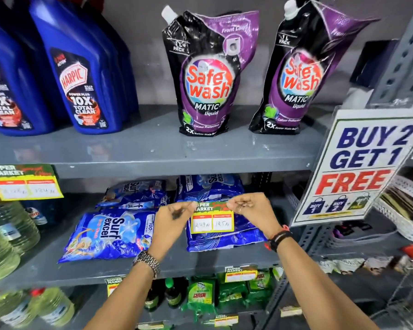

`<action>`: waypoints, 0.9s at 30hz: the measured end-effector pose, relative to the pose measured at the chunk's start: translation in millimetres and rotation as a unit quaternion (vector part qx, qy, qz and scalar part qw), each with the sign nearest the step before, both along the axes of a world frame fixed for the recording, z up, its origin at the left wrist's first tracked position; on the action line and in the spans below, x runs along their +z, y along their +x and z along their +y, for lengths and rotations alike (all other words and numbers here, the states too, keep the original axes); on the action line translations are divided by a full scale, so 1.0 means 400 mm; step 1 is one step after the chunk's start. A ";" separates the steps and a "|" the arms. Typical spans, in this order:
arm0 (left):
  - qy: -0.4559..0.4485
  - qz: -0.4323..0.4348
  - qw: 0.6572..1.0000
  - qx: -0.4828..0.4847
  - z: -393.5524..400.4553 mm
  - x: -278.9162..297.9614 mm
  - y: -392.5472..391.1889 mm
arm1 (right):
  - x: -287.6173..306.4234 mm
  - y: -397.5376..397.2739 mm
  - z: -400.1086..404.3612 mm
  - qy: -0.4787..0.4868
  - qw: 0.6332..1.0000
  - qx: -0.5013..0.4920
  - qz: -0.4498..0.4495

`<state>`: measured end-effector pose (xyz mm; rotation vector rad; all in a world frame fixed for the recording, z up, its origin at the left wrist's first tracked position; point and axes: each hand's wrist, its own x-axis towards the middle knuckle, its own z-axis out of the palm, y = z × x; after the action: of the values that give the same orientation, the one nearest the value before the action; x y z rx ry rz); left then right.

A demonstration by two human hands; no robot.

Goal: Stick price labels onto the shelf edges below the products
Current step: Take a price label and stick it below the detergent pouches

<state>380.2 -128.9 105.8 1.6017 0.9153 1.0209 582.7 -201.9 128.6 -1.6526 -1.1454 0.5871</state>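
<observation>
A price label [212,216] is held up by its two top corners: left hand [174,215] pinches the top-left corner, right hand [246,208] pinches the top-right, fingertips pressed together on the paper in both cases. The label hangs flat and roughly level between them, long axis left-right, in front of the blue detergent bags [222,225] on the middle shelf.

Key relation: the target is judged to be the bare shelf edge [181,166] under the Safe Wash pouches [208,75], which lies above and farther than the label. The edge's long axis is also left-right, so the label is already parallel to it; no rotation needed, only lift and push forward. Both hands are about equally near; the left pouch sits almost straight above the label.

One label [25,182] is already stuck on that edge at far left, under the Harpic bottles [81,75]. Whether the adhesive backing is exposed cannot be told.
</observation>
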 end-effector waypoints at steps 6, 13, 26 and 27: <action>0.029 -0.057 0.998 -0.012 -0.045 0.094 0.012 | 0.100 0.009 -0.084 0.040 0.999 0.003 -0.004; 0.144 -0.072 0.986 0.039 -0.093 0.252 0.071 | 0.261 0.050 -0.151 0.138 0.990 -0.019 -0.022; 0.232 0.039 0.966 0.109 -0.101 0.299 0.117 | 0.275 0.060 -0.134 0.153 0.980 -0.107 -0.063; 0.241 0.053 0.962 0.118 -0.101 0.302 0.117 | 0.274 0.059 -0.132 0.156 0.979 -0.113 -0.068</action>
<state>427.1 -169.4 226.6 1.9968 0.9983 1.4157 606.1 -254.8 238.2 -1.5375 -1.0670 0.1421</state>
